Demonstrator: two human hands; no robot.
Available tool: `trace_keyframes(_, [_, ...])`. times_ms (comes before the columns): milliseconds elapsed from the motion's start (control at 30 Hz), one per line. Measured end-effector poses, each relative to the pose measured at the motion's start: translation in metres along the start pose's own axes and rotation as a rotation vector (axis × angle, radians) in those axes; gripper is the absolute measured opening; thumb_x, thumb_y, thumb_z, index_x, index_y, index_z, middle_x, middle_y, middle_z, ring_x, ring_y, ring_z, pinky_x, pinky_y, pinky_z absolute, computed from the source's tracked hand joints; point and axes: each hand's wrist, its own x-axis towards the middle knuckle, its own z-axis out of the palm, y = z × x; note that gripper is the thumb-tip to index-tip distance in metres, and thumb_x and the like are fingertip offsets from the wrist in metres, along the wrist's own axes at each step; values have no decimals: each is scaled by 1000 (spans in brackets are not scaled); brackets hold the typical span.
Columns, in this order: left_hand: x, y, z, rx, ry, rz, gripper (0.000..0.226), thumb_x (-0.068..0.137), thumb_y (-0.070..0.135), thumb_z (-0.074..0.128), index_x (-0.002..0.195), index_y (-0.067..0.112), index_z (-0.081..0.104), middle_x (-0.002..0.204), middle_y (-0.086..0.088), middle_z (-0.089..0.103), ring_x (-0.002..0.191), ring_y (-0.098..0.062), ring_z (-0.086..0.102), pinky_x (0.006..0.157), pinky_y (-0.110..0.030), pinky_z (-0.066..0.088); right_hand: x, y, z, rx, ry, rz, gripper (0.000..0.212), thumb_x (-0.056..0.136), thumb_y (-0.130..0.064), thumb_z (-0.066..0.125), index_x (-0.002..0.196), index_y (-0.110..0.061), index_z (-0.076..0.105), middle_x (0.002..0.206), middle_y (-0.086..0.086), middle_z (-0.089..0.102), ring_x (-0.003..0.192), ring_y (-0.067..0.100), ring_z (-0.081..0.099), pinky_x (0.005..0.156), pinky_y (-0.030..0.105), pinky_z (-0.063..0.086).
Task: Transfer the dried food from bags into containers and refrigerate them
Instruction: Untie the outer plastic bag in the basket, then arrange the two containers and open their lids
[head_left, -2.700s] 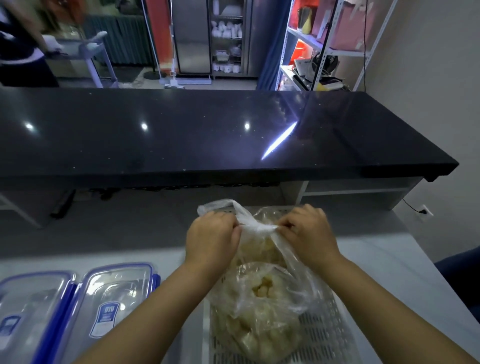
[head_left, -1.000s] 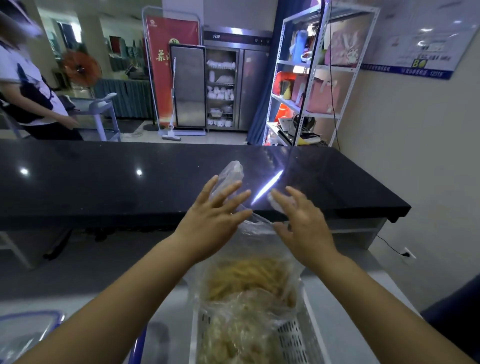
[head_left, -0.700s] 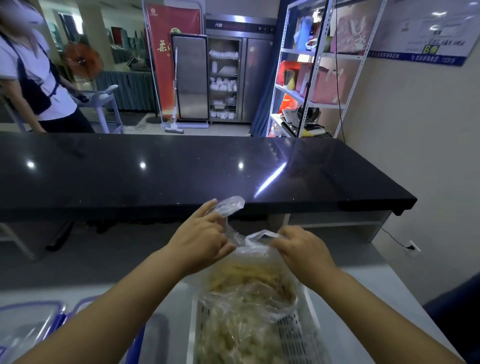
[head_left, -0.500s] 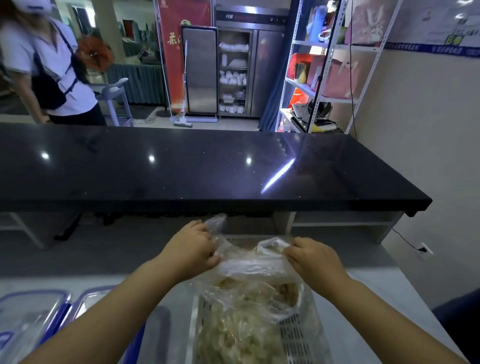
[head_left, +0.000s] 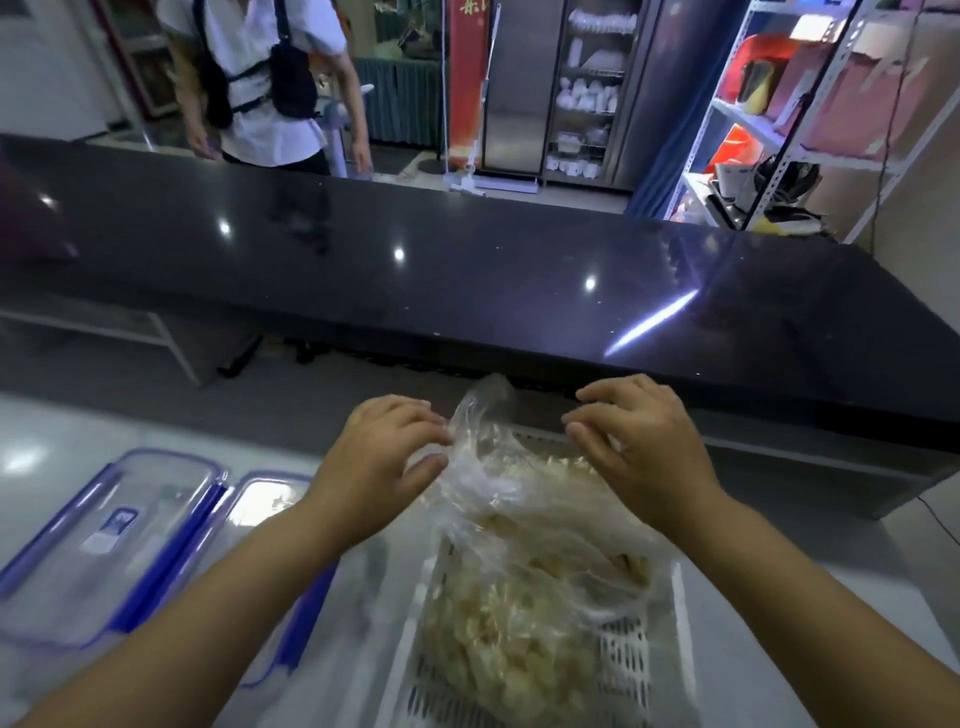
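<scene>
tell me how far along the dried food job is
Early. Done: nothing visibly transferred; the two blue-rimmed containers sit lidded beside the basket. In hand: the left hand pinches the top of the clear bag; the right hand is at its other side, grip unclear, apparently opening it. Left: pouring the dried food into the containers, then refrigerating.

Pale grey table (head_left: 62, 436) carries a white slotted basket (head_left: 623, 654), under and nearer than the fingers (head_left: 597, 415). Left of the left hand (head_left: 379, 467) fingers: outer container (head_left: 104, 545) and inner container (head_left: 260, 499), clear, blue-rimmed, side by side.
</scene>
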Motion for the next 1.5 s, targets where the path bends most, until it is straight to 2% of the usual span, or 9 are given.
trace_keyframes(267, [-70,-69,-52,25,20,-307,32,81,37,52,98,18,72,99,1,70,103,-22,60,88,-39,39,34,-75,24,144,-64,-32,17,86,-27,57,91,-21,72,92,-7,68,84,13,59,78,31,43])
trace_keyframes(400, [-114,-109,-63,-15,-47,-515,22,85,18,61,105,13,70,106,-4,70,106,-27,60,91,-40,42,37,-118,52,161,-137,6,12,87,-21,61,91,-21,72,91,-7,68,84,14,60,76,30,42])
trace_keyframes(533, [-146,-138,-69,-45,-160,-603,35,91,17,53,125,11,58,128,-7,60,120,-27,51,101,-35,36,36,-171,92,218,-237,117,16,88,-20,60,100,-21,70,94,-8,64,84,8,56,76,25,45])
trace_keyframes(700, [-174,-172,-62,-67,-320,-414,69,84,47,16,145,19,31,153,2,30,142,-14,25,110,-17,6,16,-232,150,221,-375,303,26,90,-25,56,115,-25,62,113,-7,59,105,11,53,83,22,39])
trace_keyframes(800, [-183,-191,-57,-47,-357,-364,83,76,55,-1,148,24,24,157,6,19,145,-10,12,110,-20,-2,-1,-255,173,163,-392,452,36,90,-26,55,126,-23,55,126,-7,51,118,11,43,87,17,32])
trace_keyframes(1000, [-188,-221,-64,5,-368,-362,56,99,43,27,150,23,16,159,5,12,146,-11,6,117,-31,4,-31,-280,193,135,-307,760,40,86,-28,57,124,-22,49,119,-3,50,107,18,48,89,32,43])
trace_keyframes(1167, [-188,-230,-72,88,-338,-323,51,98,33,40,145,15,32,155,-4,26,144,-22,20,117,-36,15,-35,-296,199,212,-284,894,23,90,-32,53,112,-28,49,102,-5,51,81,13,55,75,35,50])
trace_keyframes(1300, [-193,-204,-66,49,-182,-92,30,85,13,55,113,5,63,113,-12,67,97,-31,64,83,-37,53,-34,-302,204,349,-215,952,27,94,-29,48,121,-27,49,105,-9,49,80,3,53,73,27,44])
trace_keyframes(1500, [-182,-175,-57,-51,-422,-437,44,101,21,27,144,12,23,145,-8,39,111,-28,57,86,-35,45,-40,-303,206,552,-144,1267,25,96,-35,43,87,-15,54,84,5,62,73,20,61,63,37,53])
